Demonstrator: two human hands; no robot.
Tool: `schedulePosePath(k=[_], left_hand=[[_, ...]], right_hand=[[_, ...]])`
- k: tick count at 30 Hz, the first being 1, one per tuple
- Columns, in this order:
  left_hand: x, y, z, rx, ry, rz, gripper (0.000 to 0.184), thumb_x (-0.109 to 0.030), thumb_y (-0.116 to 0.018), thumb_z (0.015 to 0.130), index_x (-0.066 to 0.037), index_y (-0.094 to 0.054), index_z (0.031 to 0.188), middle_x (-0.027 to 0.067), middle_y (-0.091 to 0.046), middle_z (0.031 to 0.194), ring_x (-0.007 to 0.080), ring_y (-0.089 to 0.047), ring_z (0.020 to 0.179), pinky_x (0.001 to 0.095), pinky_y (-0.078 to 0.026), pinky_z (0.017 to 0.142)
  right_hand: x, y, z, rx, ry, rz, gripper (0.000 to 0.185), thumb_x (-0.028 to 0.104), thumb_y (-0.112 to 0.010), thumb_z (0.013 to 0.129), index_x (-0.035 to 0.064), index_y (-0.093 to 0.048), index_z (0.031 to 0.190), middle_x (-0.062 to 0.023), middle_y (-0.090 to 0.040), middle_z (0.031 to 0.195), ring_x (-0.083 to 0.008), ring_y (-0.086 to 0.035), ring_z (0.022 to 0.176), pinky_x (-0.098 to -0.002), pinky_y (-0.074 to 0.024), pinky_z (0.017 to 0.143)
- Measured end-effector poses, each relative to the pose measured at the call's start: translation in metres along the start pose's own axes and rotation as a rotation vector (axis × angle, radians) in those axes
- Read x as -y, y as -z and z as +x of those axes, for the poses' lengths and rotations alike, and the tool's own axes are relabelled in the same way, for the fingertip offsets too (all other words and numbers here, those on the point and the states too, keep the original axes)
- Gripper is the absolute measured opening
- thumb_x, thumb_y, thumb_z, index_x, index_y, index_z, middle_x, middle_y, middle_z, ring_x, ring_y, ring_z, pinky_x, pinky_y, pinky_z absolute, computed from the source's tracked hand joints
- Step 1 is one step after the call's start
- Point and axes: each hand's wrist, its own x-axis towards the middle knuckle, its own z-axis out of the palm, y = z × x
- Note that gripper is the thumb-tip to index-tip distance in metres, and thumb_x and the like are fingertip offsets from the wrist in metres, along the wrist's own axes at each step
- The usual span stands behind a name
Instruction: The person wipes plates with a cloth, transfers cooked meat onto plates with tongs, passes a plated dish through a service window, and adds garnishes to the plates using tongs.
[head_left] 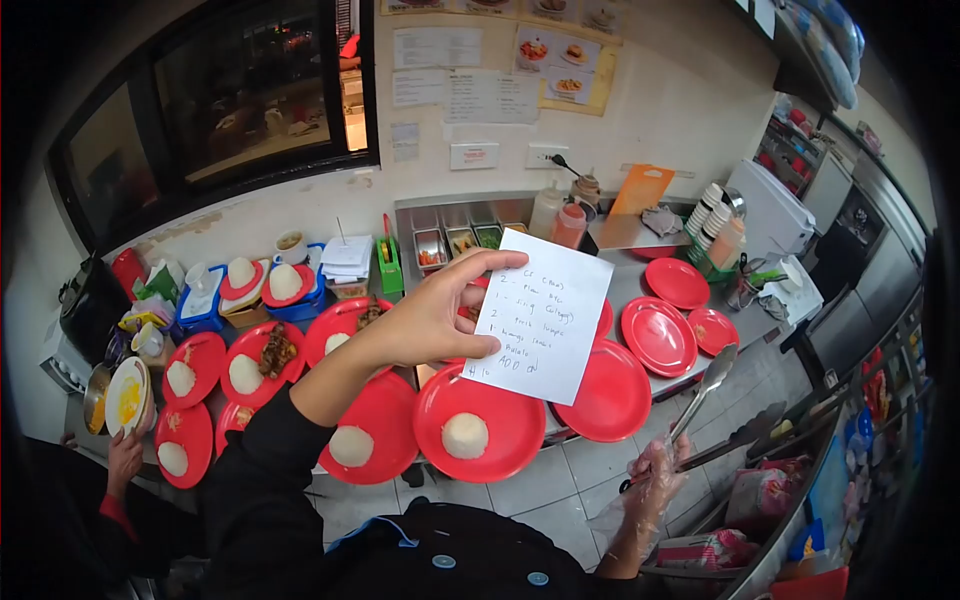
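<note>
My left hand (425, 318) pinches a white order slip (545, 315) with handwritten lines between thumb and fingers. The slip is held up over the counter and covers parts of the plates behind it. Low on the right, my right hand (652, 478) wears a clear plastic glove and is closed around metal tongs (706, 388), whose tips point up. A dark long-handled utensil (735, 440) also runs out from that hand; its kind is unclear. Below the slip sits a red plate (520, 455) with a mound of white rice (465, 437).
More red plates line the steel counter, several with rice; one holds browned meat (277, 352). Behind stand topping bins (431, 247), sauce bottles (569, 226) and stacked cups (705, 210). At left, another person's hand (124, 455) holds a white bowl (131, 398). Shelving (800, 480) borders the right.
</note>
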Motion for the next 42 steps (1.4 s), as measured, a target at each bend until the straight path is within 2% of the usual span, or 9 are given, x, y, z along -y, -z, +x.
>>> schedulePosePath(k=[9, 22, 24, 28, 30, 34, 36, 39, 42], left_hand=[[-0.007, 0.064, -0.014, -0.064, -0.067, 0.034, 0.072, 0.014, -0.06, 0.069, -0.002, -0.033, 0.134, 0.0113, -0.028, 0.131, 0.0309, -0.041, 0.123, 0.0346, -0.054, 0.086], [-0.01, 0.056, -0.006, -0.243, -0.098, 0.184, 0.065, 0.008, -0.065, 0.069, -0.003, -0.041, 0.128, 0.0112, -0.035, 0.126, 0.0303, -0.048, 0.117, 0.0314, -0.055, 0.083], [-0.007, 0.055, -0.005, -0.321, -0.112, 0.428, 0.067, 0.002, -0.07, 0.065, -0.003, -0.042, 0.126, 0.011, -0.038, 0.118, 0.0242, -0.052, 0.109, 0.0314, -0.05, 0.086], [-0.011, 0.052, -0.005, -0.358, -0.122, 0.427, 0.069, -0.002, -0.072, 0.064, -0.004, -0.041, 0.125, 0.0119, -0.038, 0.118, 0.0249, -0.052, 0.106, 0.0332, -0.048, 0.089], [-0.013, 0.052, -0.005, -0.331, -0.144, 0.497, 0.068, 0.003, -0.069, 0.067, -0.003, -0.039, 0.128, 0.0113, -0.035, 0.123, 0.0292, -0.049, 0.115, 0.0327, -0.055, 0.084], [-0.016, 0.053, -0.003, -0.322, -0.115, 0.337, 0.06, 0.007, -0.059, 0.073, -0.001, -0.039, 0.129, 0.0124, -0.035, 0.125, 0.0283, -0.05, 0.114, 0.0317, -0.053, 0.085], [-0.01, 0.059, -0.003, -0.3, -0.155, 0.207, 0.052, 0.01, -0.045, 0.078, 0.001, -0.04, 0.128, 0.0128, -0.036, 0.127, 0.025, -0.053, 0.111, 0.0293, -0.051, 0.086], [-0.014, 0.058, -0.004, -0.34, -0.083, 0.251, 0.048, 0.011, -0.036, 0.08, 0.003, -0.042, 0.127, 0.0124, -0.037, 0.128, 0.0218, -0.055, 0.107, 0.0278, -0.049, 0.086], [-0.01, 0.058, -0.004, -0.354, -0.1, 0.228, 0.048, 0.011, -0.037, 0.08, 0.003, -0.042, 0.127, 0.0112, -0.038, 0.127, 0.0198, -0.056, 0.106, 0.0272, -0.048, 0.086]], right_hand=[[-0.029, -0.042, -0.025, -0.024, -0.02, -0.082, 0.041, 0.011, -0.059, 0.08, 0.0043, -0.044, 0.118, 0.0009, -0.045, 0.062, -0.0071, -0.039, 0.045, -0.0208, -0.0328, 0.041], [-0.03, -0.048, 0.008, 0.047, -0.038, -0.058, 0.047, 0.01, -0.061, 0.077, -0.0021, -0.044, 0.119, 0.0008, -0.044, 0.064, -0.0045, -0.036, 0.045, -0.0182, -0.0288, 0.038], [-0.031, -0.047, 0.008, 0.069, -0.056, -0.083, 0.047, 0.01, -0.06, 0.077, -0.0021, -0.044, 0.119, 0.001, -0.043, 0.063, -0.0044, -0.036, 0.045, -0.0184, -0.0288, 0.038], [-0.031, -0.043, 0.013, 0.074, -0.083, -0.124, 0.049, 0.011, -0.061, 0.077, -0.0023, -0.043, 0.121, 0.0021, -0.04, 0.059, -0.0045, -0.034, 0.042, -0.0187, -0.0276, 0.037], [-0.034, -0.038, 0.02, 0.093, -0.096, -0.109, 0.05, 0.012, -0.061, 0.077, -0.0022, -0.043, 0.122, 0.0025, -0.04, 0.057, -0.0046, -0.033, 0.042, -0.0187, -0.0273, 0.037], [-0.039, -0.032, 0.024, 0.089, -0.091, -0.092, 0.052, 0.013, -0.062, 0.076, -0.0018, -0.043, 0.122, 0.0029, -0.04, 0.057, -0.005, -0.033, 0.041, -0.019, -0.027, 0.037], [-0.037, -0.033, 0.027, 0.113, -0.106, -0.091, 0.052, 0.013, -0.062, 0.076, -0.0016, -0.043, 0.122, 0.003, -0.04, 0.057, -0.0051, -0.033, 0.042, -0.0191, -0.0272, 0.037], [-0.037, -0.035, 0.029, 0.108, -0.109, -0.121, 0.042, 0.012, -0.057, 0.079, 0.0009, -0.046, 0.118, 0.0035, -0.041, 0.057, -0.0053, -0.035, 0.043, -0.0191, -0.0295, 0.038], [-0.041, -0.033, 0.031, 0.107, -0.116, -0.127, 0.042, 0.012, -0.058, 0.079, 0.0018, -0.047, 0.119, 0.004, -0.04, 0.058, -0.0051, -0.035, 0.043, -0.0193, -0.0294, 0.039]])
